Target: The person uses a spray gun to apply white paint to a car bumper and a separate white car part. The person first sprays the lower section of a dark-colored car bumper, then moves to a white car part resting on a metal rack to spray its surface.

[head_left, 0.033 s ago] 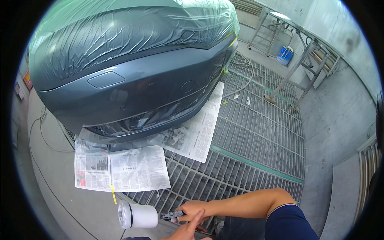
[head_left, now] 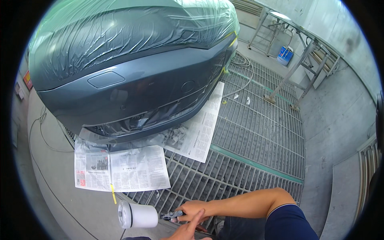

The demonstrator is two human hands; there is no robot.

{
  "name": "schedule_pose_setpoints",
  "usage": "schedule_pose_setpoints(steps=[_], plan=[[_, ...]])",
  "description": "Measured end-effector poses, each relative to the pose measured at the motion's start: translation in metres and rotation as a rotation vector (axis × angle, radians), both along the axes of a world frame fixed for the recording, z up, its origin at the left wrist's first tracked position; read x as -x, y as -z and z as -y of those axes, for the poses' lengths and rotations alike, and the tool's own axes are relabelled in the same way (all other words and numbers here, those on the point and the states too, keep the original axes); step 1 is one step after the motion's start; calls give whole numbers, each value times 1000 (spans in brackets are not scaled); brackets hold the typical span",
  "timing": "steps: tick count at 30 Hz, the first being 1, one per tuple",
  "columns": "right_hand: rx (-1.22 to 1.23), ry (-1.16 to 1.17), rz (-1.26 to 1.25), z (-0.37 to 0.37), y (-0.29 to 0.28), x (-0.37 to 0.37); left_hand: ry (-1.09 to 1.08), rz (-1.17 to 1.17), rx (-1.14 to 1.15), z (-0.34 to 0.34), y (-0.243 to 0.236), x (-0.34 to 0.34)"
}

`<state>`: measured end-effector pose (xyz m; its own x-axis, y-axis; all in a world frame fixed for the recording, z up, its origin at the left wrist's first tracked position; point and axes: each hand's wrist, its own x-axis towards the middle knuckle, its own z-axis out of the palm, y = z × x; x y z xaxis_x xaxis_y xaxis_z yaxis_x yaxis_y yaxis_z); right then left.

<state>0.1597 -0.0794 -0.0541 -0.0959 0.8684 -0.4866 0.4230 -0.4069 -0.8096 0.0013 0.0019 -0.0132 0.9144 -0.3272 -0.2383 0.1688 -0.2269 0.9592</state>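
Note:
At the lower edge, my right hand [head_left: 193, 211] is closed around the dark grip of a spray gun [head_left: 170, 215]. The gun's white paint cup [head_left: 143, 216] points left, its clear lid end [head_left: 123, 214] farthest from the hand. My left hand [head_left: 187, 232] comes up from below and meets the heel of my right hand. One of its fingers lies straight against the right hand, while the others seem curled in behind the gun; what they hold, if anything, is hidden. A grey car bumper [head_left: 132, 96] stands ahead, beyond the gun.
Thin green masking film [head_left: 140, 32] covers the car above the bumper. Newspaper sheets [head_left: 138, 170] hang below it, with a strip of yellow tape [head_left: 113, 194]. Metal floor grating [head_left: 260, 132] extends rightward. A hose [head_left: 253, 74], a metal trestle [head_left: 304, 76] and a blue can [head_left: 285, 56] stand farther off.

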Motion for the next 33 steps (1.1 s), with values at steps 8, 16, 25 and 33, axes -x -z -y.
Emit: schedule_pose_setpoints(steps=[8,16,25,33], plan=[[22,7,-2,0,-4,-2,-9,-6,19,0,-2,-1],[2,2,-28,0,-5,-2,-18,48,25,0,-6,-2],[31,11,-22,0,-8,0,-1,55,26,0,-3,-1],[10,44,-46,2,4,2,-9,75,4,1,-7,-4]])
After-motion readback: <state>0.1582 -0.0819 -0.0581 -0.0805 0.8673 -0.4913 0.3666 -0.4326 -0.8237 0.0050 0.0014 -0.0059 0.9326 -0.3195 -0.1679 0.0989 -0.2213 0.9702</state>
